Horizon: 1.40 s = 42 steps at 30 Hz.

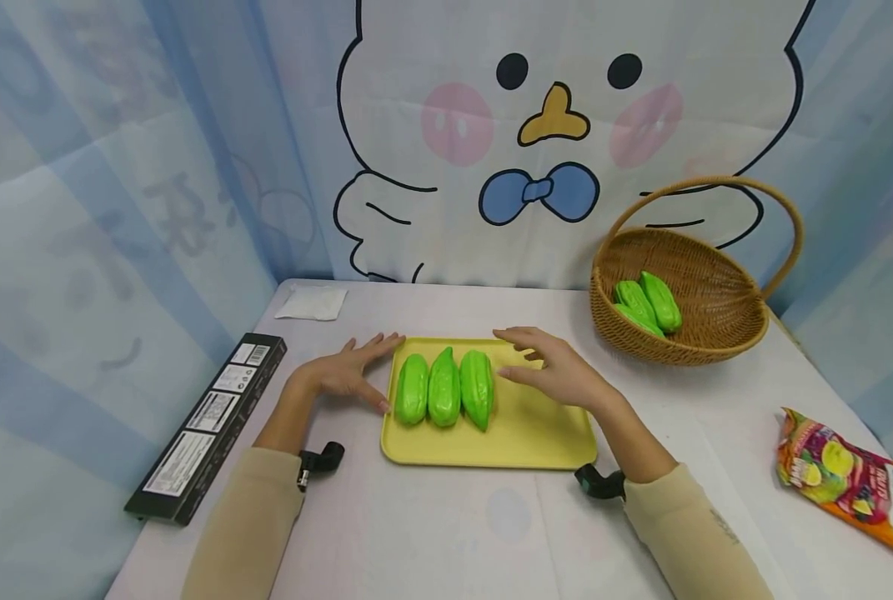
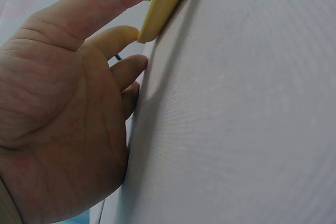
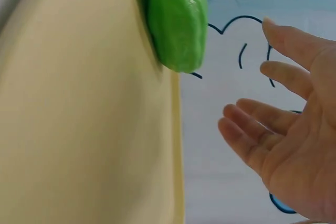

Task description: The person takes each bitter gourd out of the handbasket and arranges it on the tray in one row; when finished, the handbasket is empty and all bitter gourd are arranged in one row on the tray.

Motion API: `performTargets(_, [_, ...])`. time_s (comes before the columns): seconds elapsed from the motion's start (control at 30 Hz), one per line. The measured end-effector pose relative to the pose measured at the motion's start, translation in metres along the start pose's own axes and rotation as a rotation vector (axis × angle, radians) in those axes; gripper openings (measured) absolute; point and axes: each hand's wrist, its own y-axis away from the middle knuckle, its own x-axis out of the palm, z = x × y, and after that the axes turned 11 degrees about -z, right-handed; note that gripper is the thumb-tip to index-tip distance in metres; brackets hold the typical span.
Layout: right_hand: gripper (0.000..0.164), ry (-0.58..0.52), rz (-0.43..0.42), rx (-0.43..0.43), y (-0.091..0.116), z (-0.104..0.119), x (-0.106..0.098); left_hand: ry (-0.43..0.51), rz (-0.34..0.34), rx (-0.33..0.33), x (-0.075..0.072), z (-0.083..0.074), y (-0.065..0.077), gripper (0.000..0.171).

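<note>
Three green ridged fruits, carambola-like in shape, lie side by side on the left half of a yellow tray (image 1: 544, 433): a left one (image 1: 412, 390), a middle one (image 1: 444, 387) and a right one (image 1: 478, 389). My left hand (image 1: 348, 371) touches the tray's left edge with thumb and fingertips, fingers spread. In the left wrist view its fingers meet the tray rim (image 2: 165, 6). Above the tray's right half hovers my right hand (image 1: 554, 367), fingers loosely extended and holding nothing. The right wrist view shows it apart from the nearest green fruit (image 3: 177, 22).
A wicker basket (image 1: 716, 292) with several similar green fruits stands at the back right. On the right lies a colourful snack bag (image 1: 851, 483). A long black box (image 1: 209, 425) lies along the left edge, and a white packet (image 1: 313, 302) sits at the back left.
</note>
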Motion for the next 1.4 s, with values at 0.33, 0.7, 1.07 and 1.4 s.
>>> performTargets(0.33, [0.054,-0.041,-0.231,-0.098,-0.001,0.004,-0.030,-0.017,0.001,0.010,-0.001,0.000,-0.002,0.130])
performTargets(0.7, [0.051,0.006,-0.378,-0.110,0.003,0.011,-0.057,-0.005,0.007,0.016,0.000,0.002,-0.003,0.129])
performTargets(1.07, [0.049,0.136,-0.472,-0.042,0.005,0.004,-0.098,-0.004,-0.002,0.000,0.001,0.002,-0.002,0.129])
performTargets(1.4, [0.051,0.220,-0.529,0.065,0.009,-0.014,-0.137,-0.002,0.002,0.002,0.000,0.000,-0.001,0.130])
